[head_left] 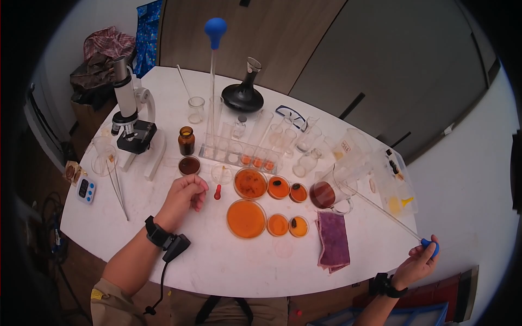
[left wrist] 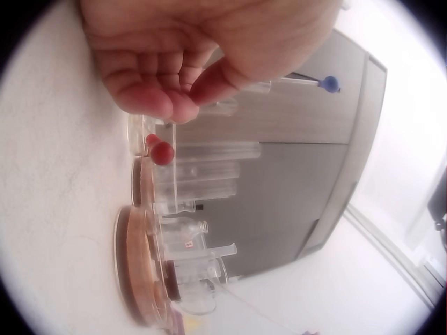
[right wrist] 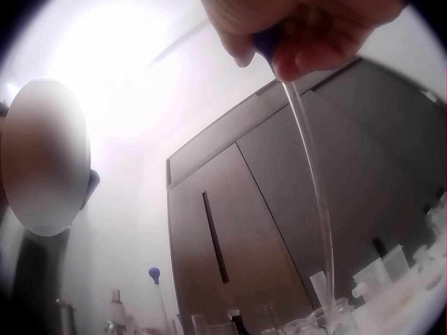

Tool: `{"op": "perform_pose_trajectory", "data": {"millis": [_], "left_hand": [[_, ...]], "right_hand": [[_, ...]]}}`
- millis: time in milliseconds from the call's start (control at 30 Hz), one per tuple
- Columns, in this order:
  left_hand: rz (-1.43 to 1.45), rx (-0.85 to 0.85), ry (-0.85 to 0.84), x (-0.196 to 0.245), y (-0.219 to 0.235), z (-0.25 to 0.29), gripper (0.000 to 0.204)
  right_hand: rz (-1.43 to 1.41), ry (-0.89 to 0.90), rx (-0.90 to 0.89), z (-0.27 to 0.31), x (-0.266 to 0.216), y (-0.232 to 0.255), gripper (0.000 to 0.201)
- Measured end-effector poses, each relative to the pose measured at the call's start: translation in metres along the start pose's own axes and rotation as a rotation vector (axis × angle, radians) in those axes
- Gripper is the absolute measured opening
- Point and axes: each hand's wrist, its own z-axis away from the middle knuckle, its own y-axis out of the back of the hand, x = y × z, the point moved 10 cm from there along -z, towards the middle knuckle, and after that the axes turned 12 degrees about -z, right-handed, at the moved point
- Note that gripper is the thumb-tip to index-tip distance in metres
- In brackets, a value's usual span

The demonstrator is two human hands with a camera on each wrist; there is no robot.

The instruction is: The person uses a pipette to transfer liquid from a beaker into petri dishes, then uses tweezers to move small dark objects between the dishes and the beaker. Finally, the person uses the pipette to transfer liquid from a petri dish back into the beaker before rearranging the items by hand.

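Note:
My right hand (head_left: 417, 263) grips the blue rubber bulb (head_left: 430, 248) of a long glass pipette (head_left: 389, 217). The pipette slants down to the left, its lower end overlapping a glass beaker of dark red liquid (head_left: 322, 194) in the head view. Over the left part of the table hovers my left hand (head_left: 184, 202), fingers loosely bent and holding nothing. Just right of its fingertips lies a small red dropper bulb (head_left: 218, 192), which also shows below the fingers in the left wrist view (left wrist: 162, 153). A small dish of dark liquid (head_left: 189, 165) stands behind that hand.
Several dishes of orange liquid, including a large one (head_left: 246, 218), fill the middle. Behind them are a test tube rack (head_left: 239, 157), an upright blue-bulbed pipette (head_left: 215, 32) and glassware. A microscope (head_left: 136, 136) and timer (head_left: 86, 189) stand left; a purple cloth (head_left: 333, 239) lies right.

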Motion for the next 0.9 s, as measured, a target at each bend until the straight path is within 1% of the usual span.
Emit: {"op": "perform_pose_trajectory", "data": {"millis": [67, 100, 167, 300, 367, 500, 600, 667, 767, 900], "left_hand": [[-0.008, 0.005, 0.006, 0.0, 0.0, 0.0, 0.009], [-0.008, 0.005, 0.006, 0.0, 0.0, 0.0, 0.009], [-0.009, 0.002, 0.006, 0.0, 0.0, 0.0, 0.008], [-0.016, 0.009, 0.002, 0.001, 0.0, 0.001, 0.008], [-0.019, 0.011, 0.003, 0.002, 0.0, 0.001, 0.008], [-0.017, 0.015, 0.002, 0.001, 0.001, 0.001, 0.009], [-0.017, 0.015, 0.001, 0.001, 0.0, 0.0, 0.009], [-0.022, 0.015, 0.005, 0.001, 0.0, 0.001, 0.009], [-0.024, 0.026, 0.014, 0.002, 0.0, 0.001, 0.009], [-0.021, 0.026, 0.011, 0.002, 0.0, 0.001, 0.009]], "right_hand": [[-0.094, -0.074, 0.027, 0.003, 0.008, 0.002, 0.032], [-0.093, -0.075, 0.028, 0.004, 0.009, 0.002, 0.032], [-0.168, -0.154, 0.086, 0.006, 0.02, 0.01, 0.034], [-0.231, -0.201, 0.115, 0.008, 0.023, 0.015, 0.037], [-0.334, -0.252, 0.153, 0.008, 0.023, 0.019, 0.039], [-0.34, -0.256, 0.185, 0.013, 0.017, 0.032, 0.041], [-0.38, -0.246, 0.173, 0.021, 0.013, 0.037, 0.042], [-0.33, -0.245, 0.151, 0.028, 0.005, 0.039, 0.043], [-0.331, -0.225, 0.12, 0.031, 0.0, 0.045, 0.043], [-0.281, -0.208, 0.1, 0.03, -0.011, 0.042, 0.043]]}}
